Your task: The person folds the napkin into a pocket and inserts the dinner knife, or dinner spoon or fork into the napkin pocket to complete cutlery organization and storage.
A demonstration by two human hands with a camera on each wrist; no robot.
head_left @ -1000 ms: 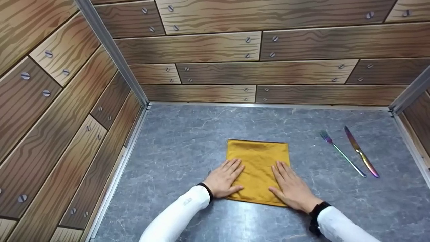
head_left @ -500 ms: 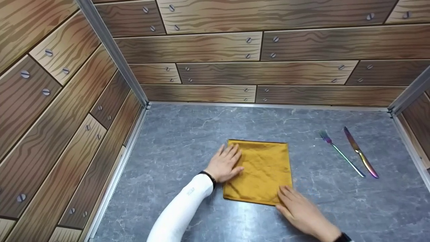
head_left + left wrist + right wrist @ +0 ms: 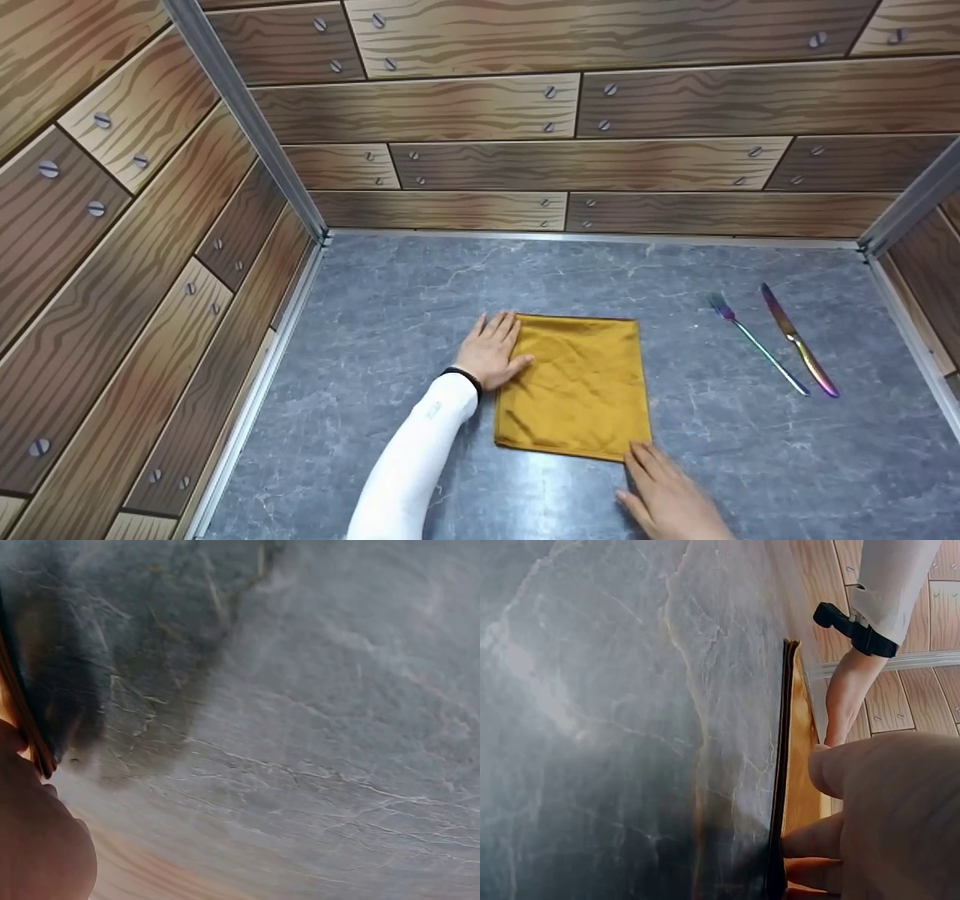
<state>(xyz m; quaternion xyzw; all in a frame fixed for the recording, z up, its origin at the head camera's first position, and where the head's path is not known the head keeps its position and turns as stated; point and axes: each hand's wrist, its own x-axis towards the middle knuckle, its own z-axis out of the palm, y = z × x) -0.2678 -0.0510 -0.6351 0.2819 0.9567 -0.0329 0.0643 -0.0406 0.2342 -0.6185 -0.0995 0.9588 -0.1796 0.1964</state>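
Note:
A mustard-yellow folded cloth napkin (image 3: 577,386) lies flat as a near-square on the grey marbled surface, lightly wrinkled. My left hand (image 3: 491,352) rests across its left edge near the far corner, fingers extended. At the near right corner, my right hand (image 3: 671,491) touches the napkin with its fingertips; its thumb stands apart over the bare surface. The right wrist view shows the right hand's fingers (image 3: 817,840) on the napkin's layered edge (image 3: 801,757). In the left wrist view only part of the left hand (image 3: 45,840) shows beside the napkin's edge.
To the right lie a rainbow-coloured fork (image 3: 757,345) and a matching knife (image 3: 799,341), side by side and slanted. Wood-patterned panels form a back wall (image 3: 487,165) and a left wall (image 3: 150,285). Metal strips edge the surface.
The left hand has slid away from me along the napkin's left edge. My right hand has moved back toward me, from the right side to the near right corner.

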